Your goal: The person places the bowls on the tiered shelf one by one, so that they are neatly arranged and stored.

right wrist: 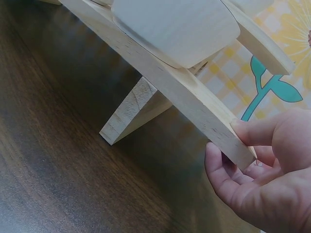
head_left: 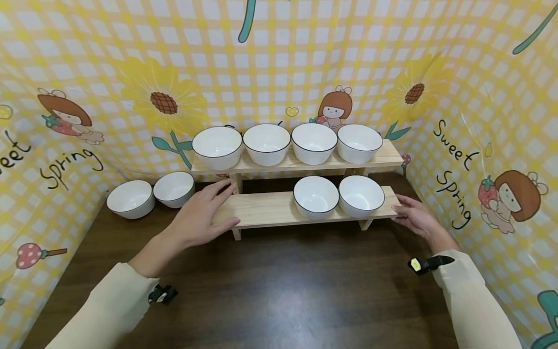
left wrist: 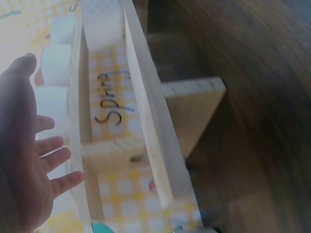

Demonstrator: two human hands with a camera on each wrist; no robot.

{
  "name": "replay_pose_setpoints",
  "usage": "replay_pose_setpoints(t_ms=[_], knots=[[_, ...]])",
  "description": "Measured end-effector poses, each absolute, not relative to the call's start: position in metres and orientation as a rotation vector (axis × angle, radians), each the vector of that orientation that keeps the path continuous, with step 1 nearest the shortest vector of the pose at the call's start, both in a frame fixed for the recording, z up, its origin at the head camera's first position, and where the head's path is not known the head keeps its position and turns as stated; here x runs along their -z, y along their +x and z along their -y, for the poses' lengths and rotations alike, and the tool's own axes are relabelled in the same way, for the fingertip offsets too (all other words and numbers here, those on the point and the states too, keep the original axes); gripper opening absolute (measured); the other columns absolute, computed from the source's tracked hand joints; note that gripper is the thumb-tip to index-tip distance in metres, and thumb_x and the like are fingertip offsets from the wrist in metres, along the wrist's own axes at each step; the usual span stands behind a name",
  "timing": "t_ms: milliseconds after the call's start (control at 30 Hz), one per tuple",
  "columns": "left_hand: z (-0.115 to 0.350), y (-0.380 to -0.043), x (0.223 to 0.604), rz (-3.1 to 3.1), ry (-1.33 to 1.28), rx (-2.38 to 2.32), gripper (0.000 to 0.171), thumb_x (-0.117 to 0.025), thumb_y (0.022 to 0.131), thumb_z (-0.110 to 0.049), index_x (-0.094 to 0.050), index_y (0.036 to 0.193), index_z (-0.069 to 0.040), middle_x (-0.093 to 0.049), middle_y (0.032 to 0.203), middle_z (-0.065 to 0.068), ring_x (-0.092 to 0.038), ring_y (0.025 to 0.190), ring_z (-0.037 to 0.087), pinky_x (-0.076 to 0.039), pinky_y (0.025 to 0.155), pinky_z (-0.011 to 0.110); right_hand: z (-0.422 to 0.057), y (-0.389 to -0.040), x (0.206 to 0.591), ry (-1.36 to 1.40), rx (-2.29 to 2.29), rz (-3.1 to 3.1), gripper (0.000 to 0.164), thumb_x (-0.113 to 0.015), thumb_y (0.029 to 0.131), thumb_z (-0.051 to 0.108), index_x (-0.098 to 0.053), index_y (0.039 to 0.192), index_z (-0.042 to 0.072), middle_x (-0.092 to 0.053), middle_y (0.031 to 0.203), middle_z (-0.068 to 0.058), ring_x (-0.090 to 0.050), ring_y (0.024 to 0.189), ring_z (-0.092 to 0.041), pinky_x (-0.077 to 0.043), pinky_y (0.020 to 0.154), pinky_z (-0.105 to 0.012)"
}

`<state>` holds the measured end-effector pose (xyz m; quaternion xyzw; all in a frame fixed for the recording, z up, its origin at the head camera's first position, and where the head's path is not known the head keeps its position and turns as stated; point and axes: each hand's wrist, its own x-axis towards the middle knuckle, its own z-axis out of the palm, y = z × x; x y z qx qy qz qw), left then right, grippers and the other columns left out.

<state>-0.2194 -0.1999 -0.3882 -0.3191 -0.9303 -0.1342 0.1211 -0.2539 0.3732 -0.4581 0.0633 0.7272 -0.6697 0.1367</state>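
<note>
A two-tier wooden shelf (head_left: pixel 261 209) stands on the dark table. My right hand (head_left: pixel 416 216) grips the right end of its lower board, thumb on top and fingers curled underneath, as the right wrist view shows. Over the left end of the lower board my left hand (head_left: pixel 201 213) is spread with fingers extended, holding nothing. Two white bowls with dark rims, a left one (head_left: pixel 316 196) and a right one (head_left: pixel 361 195), sit on the right half of the lower board. Several matching bowls (head_left: pixel 267 144) line the upper board.
Two more white bowls, one outer (head_left: pixel 131 198) and one inner (head_left: pixel 174 189), stand on the table (head_left: pixel 296 286) left of the shelf. A yellow checked cloth (head_left: pixel 279 63) with printed figures and flowers hangs behind and at both sides.
</note>
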Motion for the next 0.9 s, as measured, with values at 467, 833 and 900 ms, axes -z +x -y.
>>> replay_pose_setpoints(t_ms=[467,833,900], knots=[[0.259,-0.208,0.4,2.694,-0.71,0.426,0.076,-0.071,0.094,-0.041,-0.045,0.153,-0.001,-0.041,0.154,0.025,-0.041,0.138,0.046,-0.034,0.108,0.062,-0.373,-0.252,0.456,0.199,1.956,-2.093,0.07,-0.048,0.107,0.005,-0.004,0.161,-0.004,-0.028,0.146,-0.027,-0.06,0.09,-0.005,-0.054,0.083,-0.026],[0.301,-0.218,0.407,2.73,-0.495,0.469,0.076,-0.063,0.099,-0.047,-0.039,0.155,0.0,-0.038,0.154,0.029,-0.038,0.135,0.054,-0.031,0.104,0.07,-0.371,-0.253,0.456,0.181,1.964,-2.089,0.072,-0.049,0.106,0.005,-0.003,0.16,-0.005,-0.033,0.14,-0.025,-0.06,0.09,-0.005,-0.054,0.081,-0.026],[0.309,-0.221,0.409,2.721,-0.457,0.48,0.076,-0.061,0.1,-0.046,-0.039,0.155,0.001,-0.038,0.153,0.03,-0.039,0.133,0.056,-0.03,0.102,0.071,-0.371,-0.253,0.456,0.183,1.963,-2.089,0.072,-0.049,0.106,0.005,-0.003,0.161,-0.005,-0.034,0.14,-0.025,-0.06,0.09,-0.005,-0.053,0.08,-0.025]])
